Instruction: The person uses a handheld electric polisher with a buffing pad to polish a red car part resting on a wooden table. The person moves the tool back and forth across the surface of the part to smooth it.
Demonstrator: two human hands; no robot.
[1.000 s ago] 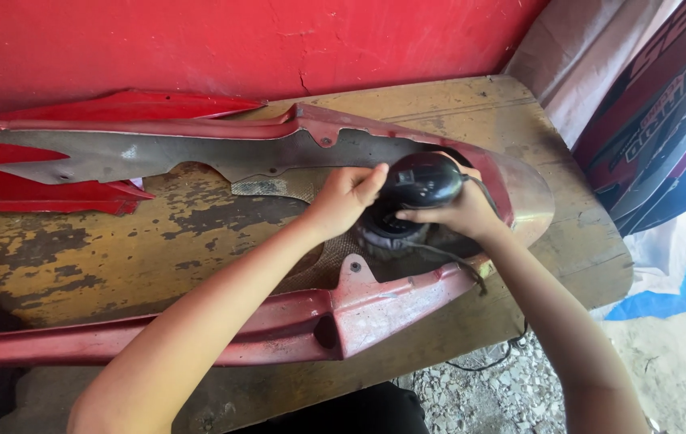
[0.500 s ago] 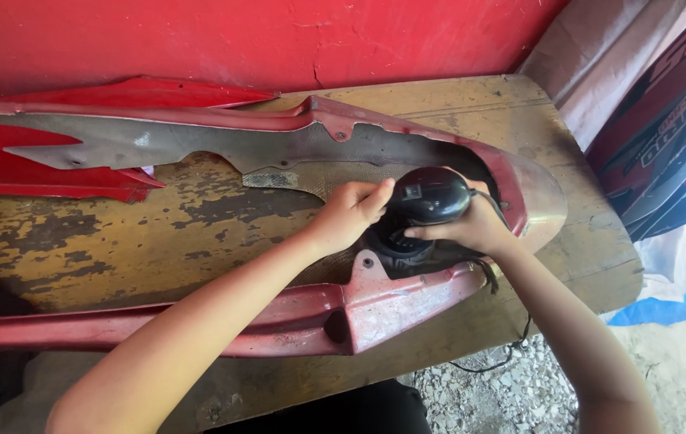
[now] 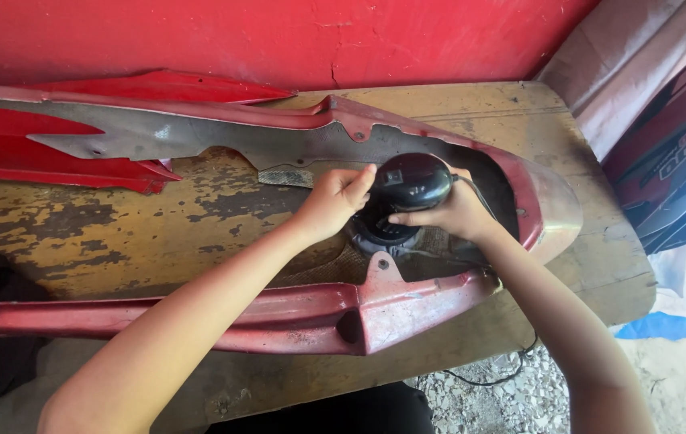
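Here my left hand (image 3: 335, 199) and right hand (image 3: 453, 213) both grip the black round tool (image 3: 409, 183); its underside hides inside the red fairing (image 3: 407, 301).

Both hands on rounded black plastic part (image 3: 411, 182): left hand (image 3: 335, 201) pinching its left edge, right hand (image 3: 454, 212) cupping right side. Beneath, long red plastic fairing panel (image 3: 294, 315) across worn wooden table (image 3: 86, 233).

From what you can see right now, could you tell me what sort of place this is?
Probably a small motorcycle repair workshop: a red body fairing lies on a worn wooden workbench, both hands hold a black rounded part inside it, and gravel ground lies below.
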